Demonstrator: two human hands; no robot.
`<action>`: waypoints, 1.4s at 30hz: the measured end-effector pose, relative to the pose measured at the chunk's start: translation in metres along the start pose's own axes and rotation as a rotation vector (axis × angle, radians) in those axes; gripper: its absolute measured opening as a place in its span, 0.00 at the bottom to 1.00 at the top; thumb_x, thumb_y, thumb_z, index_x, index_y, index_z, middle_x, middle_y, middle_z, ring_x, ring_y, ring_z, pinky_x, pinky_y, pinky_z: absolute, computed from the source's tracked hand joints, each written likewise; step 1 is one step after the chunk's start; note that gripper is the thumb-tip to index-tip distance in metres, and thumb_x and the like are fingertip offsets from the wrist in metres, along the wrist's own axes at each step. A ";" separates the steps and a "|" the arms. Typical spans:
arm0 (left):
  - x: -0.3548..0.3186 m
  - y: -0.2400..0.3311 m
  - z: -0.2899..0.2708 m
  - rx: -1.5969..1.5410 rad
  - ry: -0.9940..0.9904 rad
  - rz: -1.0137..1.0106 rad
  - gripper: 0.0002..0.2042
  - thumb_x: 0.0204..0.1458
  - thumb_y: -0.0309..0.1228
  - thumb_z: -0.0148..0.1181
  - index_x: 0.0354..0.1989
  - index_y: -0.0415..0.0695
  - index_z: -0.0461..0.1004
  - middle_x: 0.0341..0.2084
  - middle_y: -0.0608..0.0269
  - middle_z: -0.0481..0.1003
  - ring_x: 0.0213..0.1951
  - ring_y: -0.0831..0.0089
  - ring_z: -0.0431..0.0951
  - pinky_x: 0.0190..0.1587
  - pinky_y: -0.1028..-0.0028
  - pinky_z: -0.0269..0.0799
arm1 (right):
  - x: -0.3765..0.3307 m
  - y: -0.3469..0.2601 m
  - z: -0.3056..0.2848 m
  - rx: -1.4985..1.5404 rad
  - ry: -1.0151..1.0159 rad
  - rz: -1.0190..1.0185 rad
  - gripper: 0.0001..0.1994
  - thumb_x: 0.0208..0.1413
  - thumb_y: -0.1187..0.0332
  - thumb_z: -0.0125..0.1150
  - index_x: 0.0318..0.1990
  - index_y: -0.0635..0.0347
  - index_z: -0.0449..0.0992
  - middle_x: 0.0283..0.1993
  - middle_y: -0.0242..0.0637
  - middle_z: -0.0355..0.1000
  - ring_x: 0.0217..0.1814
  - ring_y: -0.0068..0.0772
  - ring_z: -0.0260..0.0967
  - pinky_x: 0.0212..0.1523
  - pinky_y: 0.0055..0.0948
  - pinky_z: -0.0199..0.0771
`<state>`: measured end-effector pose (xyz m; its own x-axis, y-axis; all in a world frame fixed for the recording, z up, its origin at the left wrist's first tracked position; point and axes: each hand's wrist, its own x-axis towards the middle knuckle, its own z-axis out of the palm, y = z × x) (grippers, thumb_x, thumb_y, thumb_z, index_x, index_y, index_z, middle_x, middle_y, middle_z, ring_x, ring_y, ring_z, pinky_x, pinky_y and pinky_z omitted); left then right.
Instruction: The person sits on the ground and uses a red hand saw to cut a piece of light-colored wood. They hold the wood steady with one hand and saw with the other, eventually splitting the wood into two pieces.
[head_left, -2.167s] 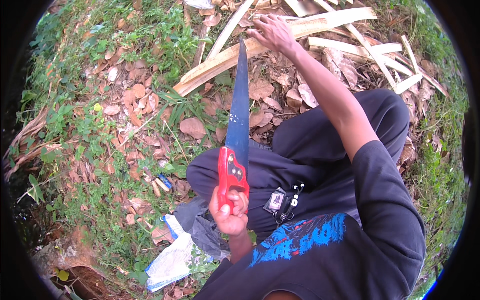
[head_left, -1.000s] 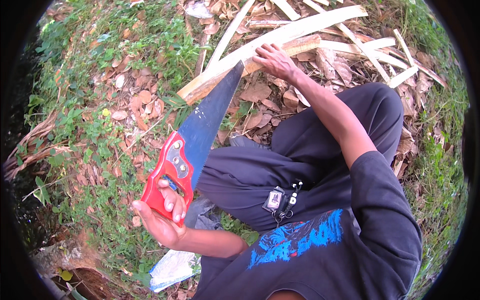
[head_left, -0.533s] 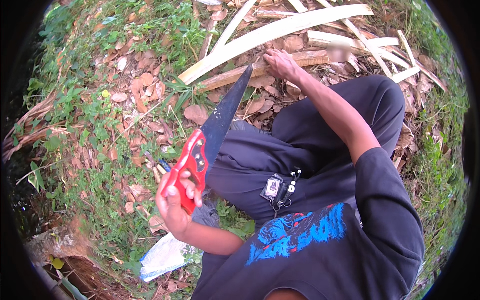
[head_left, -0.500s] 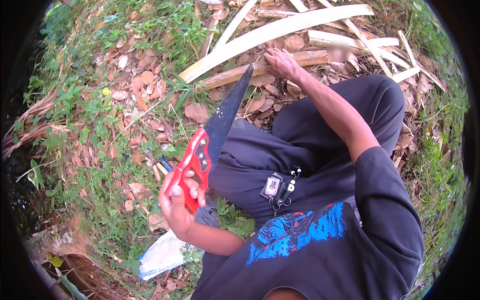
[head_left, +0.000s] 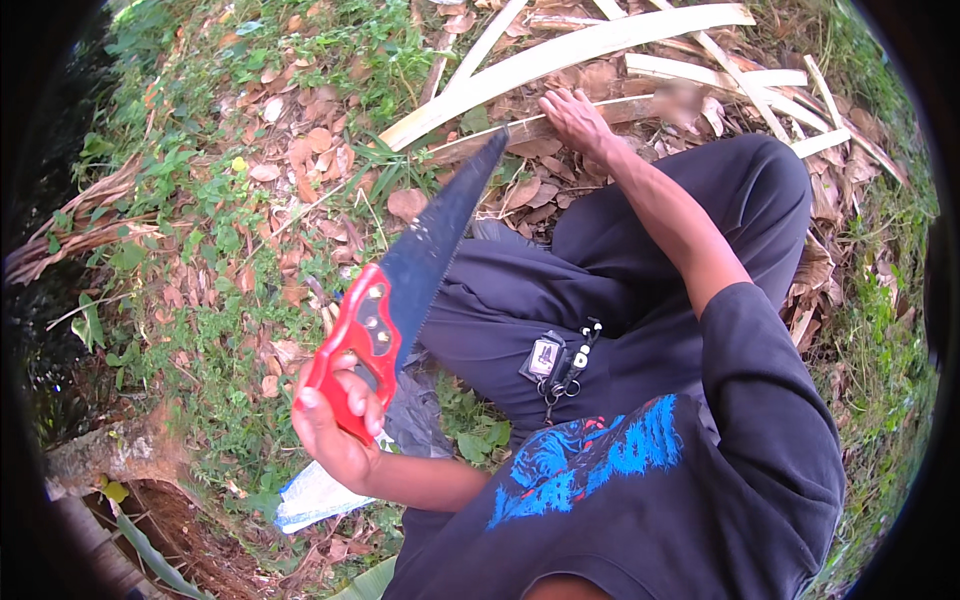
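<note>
Definitely outdoors, some leafy patch of rough ground, though I can't tell if it's a yard or the edge of the woods. You've got green weeds (head_left: 215, 375) growing all over, big dry leaves (head_left: 407, 205) scattered through them, and what looks like an old stump or log (head_left: 125, 452) at lower left. Pale wood strips (head_left: 570, 58) lying right on the leaf litter make it look like an improvised open-air work spot.

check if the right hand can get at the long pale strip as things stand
Likely yes: the right hand lies over the browner wood, just short of the long pale strip, and mostly leaves show in the gap.
</note>
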<state>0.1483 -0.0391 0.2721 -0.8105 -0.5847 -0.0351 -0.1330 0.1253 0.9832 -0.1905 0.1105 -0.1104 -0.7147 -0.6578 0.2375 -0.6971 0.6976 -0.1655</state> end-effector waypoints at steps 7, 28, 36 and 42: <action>0.015 -0.018 -0.006 -0.322 0.047 0.200 0.28 0.66 0.52 0.39 0.46 0.31 0.66 0.17 0.69 0.62 0.14 0.84 0.59 0.18 0.83 0.57 | 0.000 0.020 0.004 0.124 -0.114 0.156 0.21 0.53 0.71 0.54 0.57 0.57 0.69 0.55 0.40 0.69 0.59 0.40 0.66 0.56 0.45 0.67; 0.052 -0.053 -0.041 -0.511 0.166 0.255 0.31 0.65 0.54 0.38 0.47 0.30 0.64 0.17 0.68 0.61 0.12 0.82 0.57 0.15 0.83 0.53 | 0.057 0.044 -0.033 0.067 0.185 0.148 0.18 0.46 0.73 0.63 0.47 0.59 0.71 0.50 0.40 0.67 0.58 0.42 0.63 0.54 0.44 0.67; 0.074 -0.066 -0.034 -0.507 0.199 0.231 0.29 0.65 0.52 0.39 0.46 0.30 0.64 0.16 0.68 0.60 0.12 0.81 0.57 0.17 0.84 0.52 | 0.086 0.062 -0.035 0.121 0.026 0.191 0.22 0.46 0.69 0.69 0.48 0.62 0.68 0.54 0.45 0.69 0.62 0.45 0.63 0.62 0.43 0.66; 0.087 -0.072 -0.024 -0.573 0.185 0.227 0.28 0.65 0.51 0.41 0.46 0.30 0.63 0.16 0.68 0.59 0.12 0.80 0.57 0.19 0.83 0.52 | 0.090 0.081 -0.029 0.101 0.071 0.123 0.25 0.45 0.68 0.71 0.50 0.60 0.68 0.54 0.41 0.70 0.60 0.44 0.66 0.61 0.42 0.69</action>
<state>0.1011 -0.1177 0.2025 -0.6640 -0.7291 0.1659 0.3972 -0.1559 0.9044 -0.3099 0.1159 -0.0746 -0.7919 -0.5447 0.2761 -0.6091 0.7373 -0.2924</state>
